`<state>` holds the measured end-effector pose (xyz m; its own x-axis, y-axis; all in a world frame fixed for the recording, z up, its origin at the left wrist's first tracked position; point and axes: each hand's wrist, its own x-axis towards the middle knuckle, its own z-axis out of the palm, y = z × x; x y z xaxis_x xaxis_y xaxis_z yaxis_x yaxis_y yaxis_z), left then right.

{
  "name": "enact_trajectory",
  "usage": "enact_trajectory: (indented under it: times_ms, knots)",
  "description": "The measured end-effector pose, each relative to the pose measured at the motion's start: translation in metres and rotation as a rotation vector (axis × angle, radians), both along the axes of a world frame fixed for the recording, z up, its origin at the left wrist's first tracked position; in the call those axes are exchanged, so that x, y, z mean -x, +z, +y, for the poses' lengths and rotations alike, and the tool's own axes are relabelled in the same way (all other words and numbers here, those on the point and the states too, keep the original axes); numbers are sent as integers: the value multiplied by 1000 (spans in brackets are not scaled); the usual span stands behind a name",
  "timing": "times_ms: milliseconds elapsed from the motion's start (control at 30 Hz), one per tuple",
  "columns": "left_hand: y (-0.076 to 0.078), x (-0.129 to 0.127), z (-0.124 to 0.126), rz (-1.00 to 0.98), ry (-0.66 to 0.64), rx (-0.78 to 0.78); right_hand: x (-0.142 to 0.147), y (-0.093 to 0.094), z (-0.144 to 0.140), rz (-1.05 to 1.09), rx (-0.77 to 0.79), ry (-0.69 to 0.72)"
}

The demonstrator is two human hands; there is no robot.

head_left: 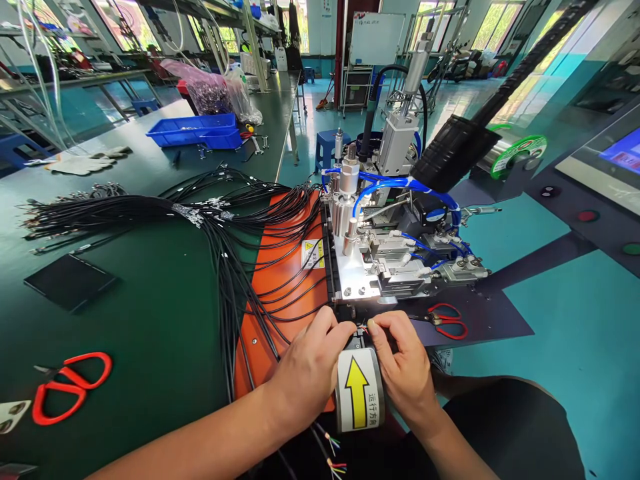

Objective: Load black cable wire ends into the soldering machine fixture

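Green bench (pixel 150 320): black cable bundle (pixel 150 210), red scissors (pixel 70 387), blue tray (pixel 197 130), orange mat (pixel 285 280), dark pad (pixel 70 280).

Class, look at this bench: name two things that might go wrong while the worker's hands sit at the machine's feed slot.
1. Both the left hand and right hand pinch thin coloured wires at the inlet of the silver pneumatic machine; fingertips might be nipped if it cycles.
2. The loose black cable bundle sprawls over the orange plate beside the left hand; it could snag or tangle.
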<state>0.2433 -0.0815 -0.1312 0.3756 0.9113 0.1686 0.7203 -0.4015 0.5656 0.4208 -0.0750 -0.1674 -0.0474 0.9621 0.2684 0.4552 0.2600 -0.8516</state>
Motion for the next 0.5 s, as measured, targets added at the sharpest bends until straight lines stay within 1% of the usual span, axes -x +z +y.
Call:
enact_trajectory:
  times_ms: [367,500]
  knots:
    - [-2,-1,0,4,8,-16,2,-2,1,49,227,-50]
    - [-2,0,0,15,8,-7,4,-3,1,61,271,-60]
